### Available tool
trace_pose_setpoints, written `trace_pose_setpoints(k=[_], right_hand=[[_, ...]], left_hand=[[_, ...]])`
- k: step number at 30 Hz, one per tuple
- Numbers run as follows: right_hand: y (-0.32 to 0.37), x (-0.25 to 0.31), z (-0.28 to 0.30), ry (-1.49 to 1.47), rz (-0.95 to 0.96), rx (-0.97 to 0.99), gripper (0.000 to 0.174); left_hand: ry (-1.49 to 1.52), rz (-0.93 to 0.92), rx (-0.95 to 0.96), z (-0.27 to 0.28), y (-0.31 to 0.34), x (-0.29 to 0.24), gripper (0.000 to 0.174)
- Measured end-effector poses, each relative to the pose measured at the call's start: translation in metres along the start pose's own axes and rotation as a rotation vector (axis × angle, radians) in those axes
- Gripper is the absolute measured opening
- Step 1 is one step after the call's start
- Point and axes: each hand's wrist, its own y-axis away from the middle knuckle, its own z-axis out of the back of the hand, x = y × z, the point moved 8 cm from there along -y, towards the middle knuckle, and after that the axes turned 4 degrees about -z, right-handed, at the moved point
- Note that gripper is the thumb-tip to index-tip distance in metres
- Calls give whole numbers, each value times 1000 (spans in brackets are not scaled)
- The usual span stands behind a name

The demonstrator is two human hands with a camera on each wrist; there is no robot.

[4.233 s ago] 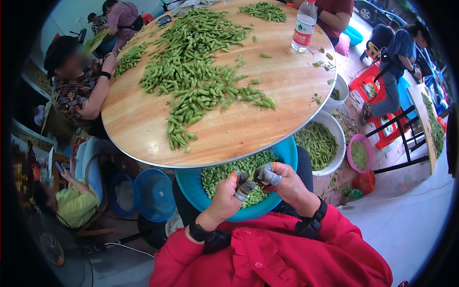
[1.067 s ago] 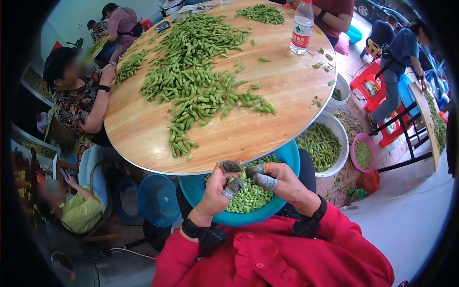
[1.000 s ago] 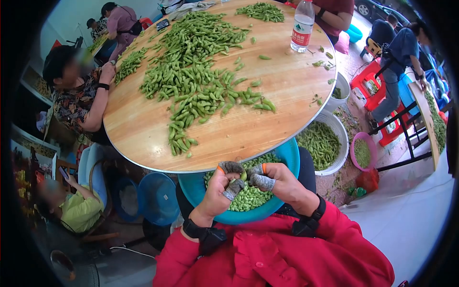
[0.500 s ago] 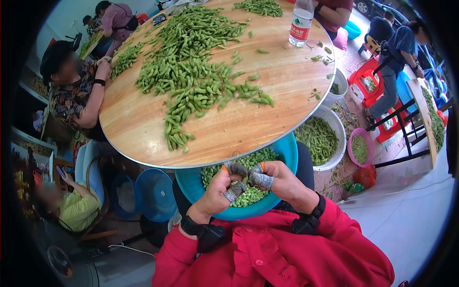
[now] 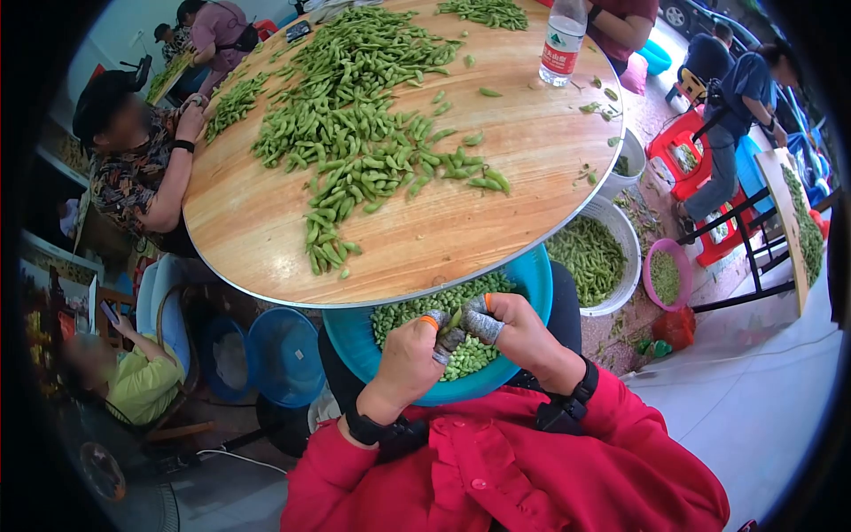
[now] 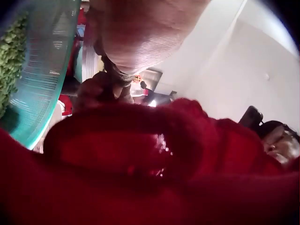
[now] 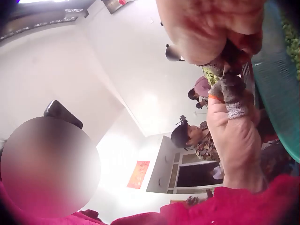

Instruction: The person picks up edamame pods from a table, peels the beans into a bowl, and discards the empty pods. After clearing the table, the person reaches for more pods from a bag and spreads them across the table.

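Over a teal basin (image 5: 350, 355) of shelled green soybeans (image 5: 472, 356), my two hands meet fingertip to fingertip. Grey finger sleeves with orange bands cover some fingers and thumbs. A green soybean pod (image 5: 456, 318) shows between them, pinched by my left hand (image 5: 406, 359) and my right hand (image 5: 529, 339). Most of the pod is hidden behind the fingers. In the right wrist view the left hand (image 7: 235, 140) reaches up to the right hand (image 7: 213, 28), and a bit of green pod (image 7: 212, 77) shows there. The left wrist view mostly holds red sleeve (image 6: 140, 154).
A round wooden table (image 5: 425, 248) overhangs the basin's far edge, bearing a heap of soybean pods (image 5: 355, 89) and a water bottle (image 5: 562, 44). White baskets of pods (image 5: 587, 266) and a pink basin (image 5: 667, 275) stand right; blue tubs (image 5: 285, 355) left. Other people sit around.
Both hands stay over the basin. The left hand has turned, so its index finger now hides behind the thumb, and a pod tip sticks up between the fingertips. The head view has shifted slightly.
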Motion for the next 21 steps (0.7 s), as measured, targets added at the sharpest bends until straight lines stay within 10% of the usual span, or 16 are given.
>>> trace_pose_setpoints(k=[16, 19, 21], right_hand=[[-12, -22, -10, -311, 127, 174, 14], [-9, -22, -4, -141, 56, 77, 15], [-6, -13, -6, -54, 75, 56, 16]], left_hand=[[1503, 819, -90, -55, 39, 44, 13], [893, 295, -21, -32, 20, 34, 16], [692, 269, 22, -30, 18, 31, 17]])
